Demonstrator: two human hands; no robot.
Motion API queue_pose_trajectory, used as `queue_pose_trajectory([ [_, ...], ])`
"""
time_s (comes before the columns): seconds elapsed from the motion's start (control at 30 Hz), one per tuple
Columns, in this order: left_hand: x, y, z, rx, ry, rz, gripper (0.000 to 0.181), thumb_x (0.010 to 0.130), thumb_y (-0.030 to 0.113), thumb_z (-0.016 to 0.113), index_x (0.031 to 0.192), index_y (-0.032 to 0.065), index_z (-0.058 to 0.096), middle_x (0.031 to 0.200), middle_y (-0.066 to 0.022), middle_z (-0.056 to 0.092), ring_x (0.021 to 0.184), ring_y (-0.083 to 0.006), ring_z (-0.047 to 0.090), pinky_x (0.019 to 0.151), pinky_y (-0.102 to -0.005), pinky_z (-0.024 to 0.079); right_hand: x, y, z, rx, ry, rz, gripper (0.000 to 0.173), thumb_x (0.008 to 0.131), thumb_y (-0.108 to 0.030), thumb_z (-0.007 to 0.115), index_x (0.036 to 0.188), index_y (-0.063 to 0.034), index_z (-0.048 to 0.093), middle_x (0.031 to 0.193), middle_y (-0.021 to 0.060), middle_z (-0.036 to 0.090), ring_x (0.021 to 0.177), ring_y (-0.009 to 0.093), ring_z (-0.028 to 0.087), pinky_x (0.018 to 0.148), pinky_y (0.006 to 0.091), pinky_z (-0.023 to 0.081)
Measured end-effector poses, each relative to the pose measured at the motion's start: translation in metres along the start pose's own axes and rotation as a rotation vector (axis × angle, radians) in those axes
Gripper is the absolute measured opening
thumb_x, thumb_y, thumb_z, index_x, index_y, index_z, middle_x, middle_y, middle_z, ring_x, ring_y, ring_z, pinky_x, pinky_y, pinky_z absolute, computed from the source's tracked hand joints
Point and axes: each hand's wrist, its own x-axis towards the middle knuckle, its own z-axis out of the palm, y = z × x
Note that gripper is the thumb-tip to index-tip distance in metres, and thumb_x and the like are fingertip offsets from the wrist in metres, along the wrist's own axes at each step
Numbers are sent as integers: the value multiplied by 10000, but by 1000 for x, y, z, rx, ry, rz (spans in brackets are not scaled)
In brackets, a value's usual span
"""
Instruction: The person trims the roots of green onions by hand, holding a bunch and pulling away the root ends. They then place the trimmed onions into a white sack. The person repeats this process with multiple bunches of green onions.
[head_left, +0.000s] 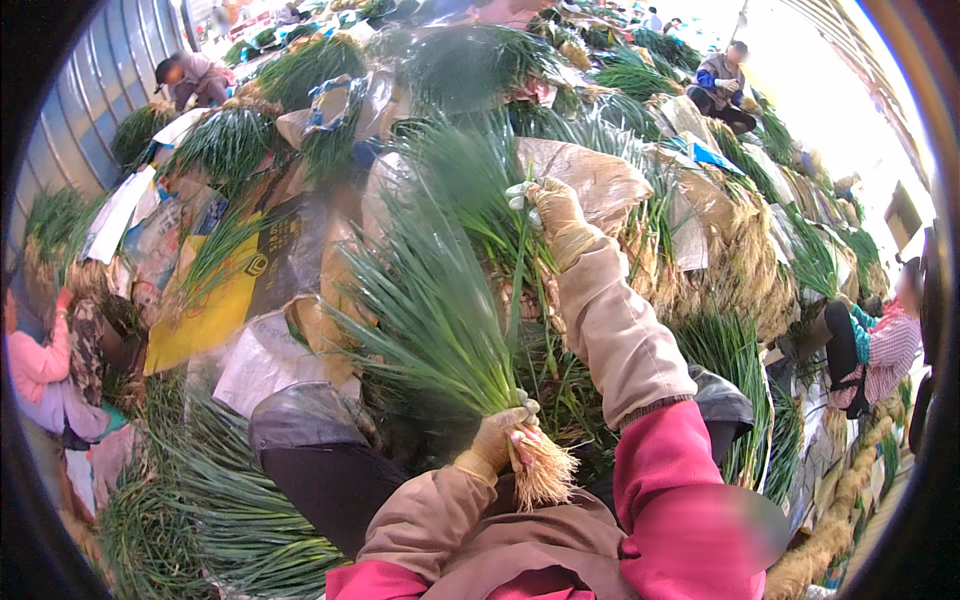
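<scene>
My left hand (504, 435), in a tan glove, grips a bunch of green onions (457, 322) just above its roots. The pale, stringy roots (544, 469) hang out below my fist, toward my lap. The long green leaves fan up and away to the left. My right hand (553, 206), gloved and stretched forward, has its fingers closed on a slim green onion leaf (520, 262). That leaf runs down toward the bunch; whether it belongs to it I cannot tell. Just beyond lies a pile of green onions (472, 172).
A woven sack (581, 176) lies over the pile ahead. Yellow sheeting (199, 300) and a white sack (266, 360) are at the left. Loose leaves (247, 487) lie beside my left knee. Other people sit at the left edge (45, 360), right edge (885, 345) and farther back (724, 86).
</scene>
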Motion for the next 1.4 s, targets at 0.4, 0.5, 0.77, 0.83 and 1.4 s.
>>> queue_pose_trajectory([
  [0.4,-8,5,-8,-99,-46,-55,263,769,38,626,996,111,515,792,-39,579,655,-170,566,609,-297,490,-59,3,-4,-1384,176,-183,357,854,-127,508,1199,-49,463,978,136,610,854,237,621,764,342,501],
  [0.5,4,-5,-13,-218,-141,-108,202,811,72,580,1002,86,514,756,-44,564,654,-164,552,601,-286,477,-131,24,-9,-1061,-303,-295,376,835,-185,557,1188,-75,485,927,118,625,806,222,614,739,345,501],
  [0.77,-13,8,19,-122,-193,157,136,798,47,545,920,64,486,717,-38,493,601,-149,480,550,-287,436,-171,81,-13,-899,-529,-730,684,656,-51,674,1277,-177,415,1023,143,608,865,323,616,740,401,499],
  [0.83,-7,6,11,-156,-219,131,174,757,16,544,920,66,510,688,-39,489,552,-144,477,512,-295,435,-177,78,-19,-931,-531,-452,654,651,-94,697,1245,-146,429,916,137,633,815,329,622,708,403,503],
  [1.4,-25,20,38,45,31,-9,96,800,73,558,893,96,557,712,-50,587,572,-167,547,524,-290,476,-187,44,-31,-1763,-753,-18,147,775,-157,522,853,-101,633,723,117,637,679,294,640,559,407,519],
])
